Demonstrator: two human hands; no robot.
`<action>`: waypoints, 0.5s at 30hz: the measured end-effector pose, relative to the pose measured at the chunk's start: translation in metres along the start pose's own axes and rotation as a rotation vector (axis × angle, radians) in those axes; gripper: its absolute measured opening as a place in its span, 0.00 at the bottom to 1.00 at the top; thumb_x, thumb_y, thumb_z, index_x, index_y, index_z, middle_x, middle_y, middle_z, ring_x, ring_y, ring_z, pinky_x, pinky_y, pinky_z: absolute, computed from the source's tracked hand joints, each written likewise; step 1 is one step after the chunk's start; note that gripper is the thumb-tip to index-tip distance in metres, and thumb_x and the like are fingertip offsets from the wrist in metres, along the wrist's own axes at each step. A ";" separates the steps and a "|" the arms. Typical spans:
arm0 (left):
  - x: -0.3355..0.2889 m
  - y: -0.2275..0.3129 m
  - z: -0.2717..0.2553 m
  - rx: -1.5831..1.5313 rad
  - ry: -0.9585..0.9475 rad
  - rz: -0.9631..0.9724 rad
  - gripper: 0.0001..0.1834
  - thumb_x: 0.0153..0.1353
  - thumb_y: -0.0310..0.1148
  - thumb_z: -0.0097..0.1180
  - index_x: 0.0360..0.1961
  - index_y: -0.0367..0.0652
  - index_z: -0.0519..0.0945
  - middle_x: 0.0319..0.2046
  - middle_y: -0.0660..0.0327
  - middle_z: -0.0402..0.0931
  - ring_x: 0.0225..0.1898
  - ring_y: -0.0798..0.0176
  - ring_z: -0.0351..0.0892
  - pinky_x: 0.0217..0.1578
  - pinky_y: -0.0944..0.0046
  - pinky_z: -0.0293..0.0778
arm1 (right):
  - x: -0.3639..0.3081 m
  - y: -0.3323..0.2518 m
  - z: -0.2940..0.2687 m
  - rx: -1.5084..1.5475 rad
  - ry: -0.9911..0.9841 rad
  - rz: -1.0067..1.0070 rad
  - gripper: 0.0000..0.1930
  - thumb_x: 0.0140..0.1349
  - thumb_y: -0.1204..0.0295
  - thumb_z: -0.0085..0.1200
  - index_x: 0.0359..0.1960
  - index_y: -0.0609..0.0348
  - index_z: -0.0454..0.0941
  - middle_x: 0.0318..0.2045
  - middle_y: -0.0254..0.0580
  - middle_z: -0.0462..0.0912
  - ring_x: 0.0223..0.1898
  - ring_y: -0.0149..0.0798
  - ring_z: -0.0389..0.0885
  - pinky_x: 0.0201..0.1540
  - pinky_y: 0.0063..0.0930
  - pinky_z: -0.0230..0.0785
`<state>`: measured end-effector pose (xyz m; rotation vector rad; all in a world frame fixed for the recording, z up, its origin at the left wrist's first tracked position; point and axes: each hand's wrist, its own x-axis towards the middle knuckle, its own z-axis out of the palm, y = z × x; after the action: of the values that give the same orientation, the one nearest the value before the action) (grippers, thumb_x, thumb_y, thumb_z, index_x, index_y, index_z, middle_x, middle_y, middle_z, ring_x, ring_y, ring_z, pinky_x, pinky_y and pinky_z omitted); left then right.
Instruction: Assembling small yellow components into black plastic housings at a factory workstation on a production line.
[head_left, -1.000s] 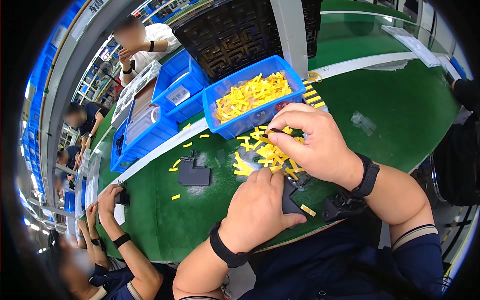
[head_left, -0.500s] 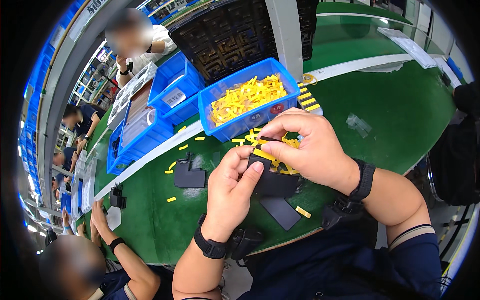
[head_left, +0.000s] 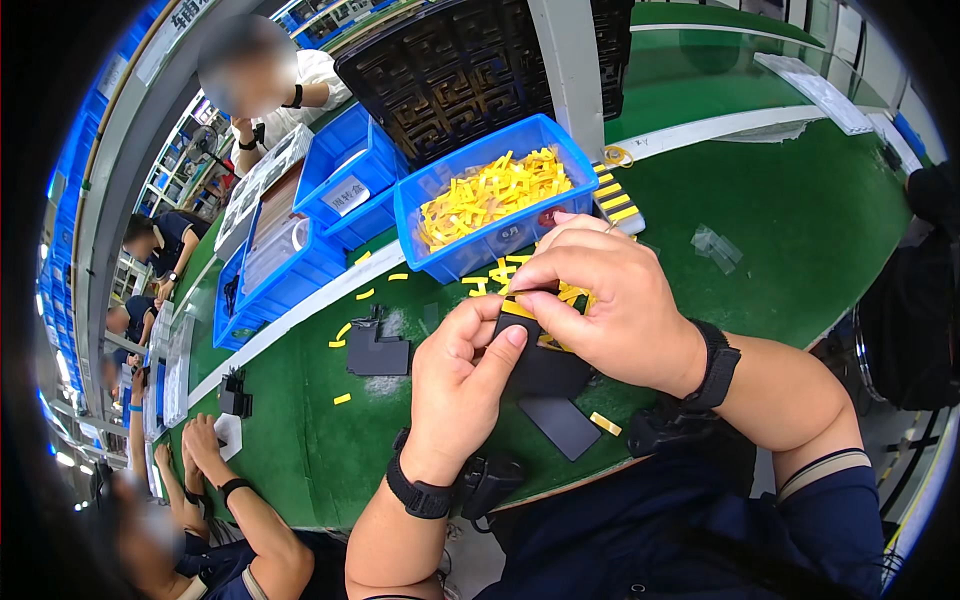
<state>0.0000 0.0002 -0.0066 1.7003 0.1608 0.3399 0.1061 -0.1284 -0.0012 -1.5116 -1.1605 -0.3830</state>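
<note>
Since half a second ago, the right hand [head_left: 607, 300] has shifted slightly left and closed in over the black part [head_left: 548, 378], covering more of it, while the left hand [head_left: 462, 365] stays almost in place. The left grip is closed on the part, thumb on top and fingers behind, holding it above the desk [head_left: 790, 240]. The right grip is a tight pinch of thumb and forefinger, a dark strip [head_left: 513, 294] showing between the tips, right at the upper edge of a yellow strip [head_left: 517, 309] lying across the part.

Below the part, a black plate [head_left: 560, 428] lies flat near the desk's edge, with a single loose strip [head_left: 606, 424] just right of it. Beyond the hands stands a blue bin [head_left: 455, 262] of yellow strips, a scattered pile [head_left: 478, 284] before it. Another black part [head_left: 379, 356] rests farther left.
</note>
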 end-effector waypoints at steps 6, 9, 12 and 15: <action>0.000 -0.001 -0.001 0.016 -0.007 0.012 0.10 0.59 0.26 0.54 0.41 0.35 0.74 0.24 0.67 0.76 0.25 0.80 0.66 0.27 0.77 0.64 | 0.000 0.002 0.001 -0.026 0.000 -0.059 0.03 0.45 0.79 0.56 0.24 0.61 0.76 0.23 0.42 0.76 0.30 0.44 0.74 0.36 0.34 0.66; -0.001 0.001 0.003 0.001 0.009 0.015 0.10 0.59 0.26 0.54 0.41 0.35 0.74 0.23 0.68 0.75 0.25 0.80 0.66 0.27 0.77 0.63 | -0.001 0.005 0.004 -0.038 0.004 -0.079 0.03 0.46 0.77 0.56 0.24 0.61 0.76 0.23 0.41 0.76 0.30 0.44 0.73 0.36 0.34 0.66; -0.001 0.000 0.001 0.036 0.012 0.011 0.10 0.59 0.26 0.53 0.41 0.36 0.74 0.23 0.67 0.76 0.25 0.80 0.66 0.27 0.77 0.64 | -0.003 0.005 0.006 -0.043 0.004 -0.036 0.04 0.46 0.76 0.56 0.24 0.61 0.76 0.23 0.41 0.75 0.31 0.44 0.73 0.36 0.34 0.66; -0.001 -0.004 -0.005 0.124 0.018 0.048 0.10 0.59 0.26 0.53 0.42 0.35 0.74 0.26 0.66 0.78 0.26 0.80 0.68 0.28 0.77 0.65 | -0.004 0.001 0.002 -0.106 -0.045 0.031 0.06 0.44 0.76 0.59 0.26 0.62 0.78 0.28 0.40 0.77 0.35 0.42 0.75 0.44 0.34 0.66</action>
<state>-0.0021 0.0048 -0.0097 1.8265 0.1569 0.3874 0.1047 -0.1282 -0.0054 -1.6357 -1.1655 -0.3964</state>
